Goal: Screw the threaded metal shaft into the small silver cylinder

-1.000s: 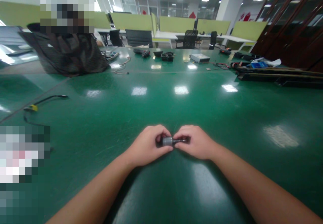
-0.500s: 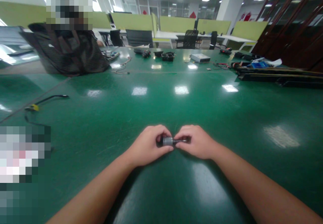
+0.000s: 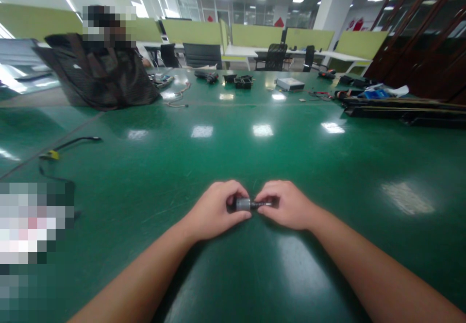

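Low in the middle of the head view lies a small grey-and-black cylinder with a thin dark rod (image 3: 243, 204), on its side at the green table's surface. My left hand (image 3: 220, 209) is closed around the thick grey part, its dark left end partly covered by my palm. My right hand (image 3: 286, 205) pinches the thin rod, which points right into my fingers. A narrow gap parts the fingertips of the two hands. What exact kind of part this is, I cannot make out.
On the green table (image 3: 233, 158), a dark bag (image 3: 109, 77) stands at the back left. Cables (image 3: 78, 141) lie at left beside a blurred patch. Black parts (image 3: 242, 81), a silver box (image 3: 290, 84) and long dark strips (image 3: 396, 107) lie farther back. A person sits behind the bag.
My right hand has shifted slightly right, widening the gap between my hands and showing more of the rod. My left hand still holds the cylinder.
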A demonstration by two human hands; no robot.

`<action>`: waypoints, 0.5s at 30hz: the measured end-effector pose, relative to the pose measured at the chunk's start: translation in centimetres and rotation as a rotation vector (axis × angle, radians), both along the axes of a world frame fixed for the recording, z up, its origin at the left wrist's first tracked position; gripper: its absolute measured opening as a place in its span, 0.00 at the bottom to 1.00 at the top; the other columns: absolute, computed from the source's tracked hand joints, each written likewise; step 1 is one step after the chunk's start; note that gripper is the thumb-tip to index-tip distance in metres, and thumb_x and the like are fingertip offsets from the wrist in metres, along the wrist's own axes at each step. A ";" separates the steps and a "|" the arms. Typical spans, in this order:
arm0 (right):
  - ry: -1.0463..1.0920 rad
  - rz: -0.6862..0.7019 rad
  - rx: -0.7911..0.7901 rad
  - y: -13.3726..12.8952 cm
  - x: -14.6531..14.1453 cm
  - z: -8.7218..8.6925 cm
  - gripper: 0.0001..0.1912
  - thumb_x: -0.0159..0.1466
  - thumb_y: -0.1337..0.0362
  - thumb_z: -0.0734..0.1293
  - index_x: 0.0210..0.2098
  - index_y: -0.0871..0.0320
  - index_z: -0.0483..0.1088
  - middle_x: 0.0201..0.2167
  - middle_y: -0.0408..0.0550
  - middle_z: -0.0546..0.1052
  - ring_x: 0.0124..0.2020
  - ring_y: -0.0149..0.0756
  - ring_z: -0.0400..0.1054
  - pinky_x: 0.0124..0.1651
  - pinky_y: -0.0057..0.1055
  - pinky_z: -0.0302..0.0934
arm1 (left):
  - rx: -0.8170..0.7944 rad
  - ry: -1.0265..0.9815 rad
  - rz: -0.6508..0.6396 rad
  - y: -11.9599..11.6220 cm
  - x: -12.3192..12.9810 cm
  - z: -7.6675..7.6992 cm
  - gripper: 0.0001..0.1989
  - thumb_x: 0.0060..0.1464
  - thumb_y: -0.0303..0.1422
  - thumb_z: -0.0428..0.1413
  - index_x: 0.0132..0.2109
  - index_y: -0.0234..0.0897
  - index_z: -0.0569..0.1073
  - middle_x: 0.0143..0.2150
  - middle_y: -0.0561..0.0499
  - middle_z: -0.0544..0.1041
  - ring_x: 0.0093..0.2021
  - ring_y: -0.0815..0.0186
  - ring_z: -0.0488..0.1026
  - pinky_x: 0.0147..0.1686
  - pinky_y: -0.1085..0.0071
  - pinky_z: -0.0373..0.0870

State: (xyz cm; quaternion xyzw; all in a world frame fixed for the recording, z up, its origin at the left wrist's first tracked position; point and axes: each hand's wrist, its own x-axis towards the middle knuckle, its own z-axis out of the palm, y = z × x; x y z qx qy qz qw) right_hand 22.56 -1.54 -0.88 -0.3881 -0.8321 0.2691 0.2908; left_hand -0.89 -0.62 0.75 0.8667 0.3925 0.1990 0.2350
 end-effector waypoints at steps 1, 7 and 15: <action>0.001 0.000 0.002 0.0 0.0 0.0 0.06 0.57 0.70 0.73 0.35 0.57 0.79 0.31 0.45 0.79 0.33 0.33 0.71 0.40 0.30 0.61 | 0.000 -0.001 -0.002 0.0 0.0 0.0 0.12 0.51 0.35 0.66 0.41 0.39 0.75 0.33 0.55 0.74 0.32 0.66 0.69 0.35 0.69 0.62; -0.002 0.001 0.013 0.1 0.2 0.0 0.06 0.56 0.71 0.73 0.34 0.58 0.79 0.30 0.44 0.79 0.32 0.33 0.71 0.38 0.30 0.60 | 0.001 0.000 -0.006 0.1 -0.1 -0.2 0.11 0.51 0.35 0.66 0.42 0.39 0.75 0.34 0.55 0.74 0.33 0.66 0.70 0.36 0.69 0.62; -0.038 -0.040 0.005 0.1 0.1 -0.2 0.05 0.56 0.67 0.75 0.33 0.57 0.77 0.29 0.43 0.78 0.31 0.32 0.70 0.39 0.30 0.59 | -0.008 -0.001 -0.005 0.1 -0.1 -0.1 0.11 0.52 0.35 0.65 0.42 0.39 0.75 0.34 0.55 0.75 0.33 0.66 0.70 0.36 0.69 0.62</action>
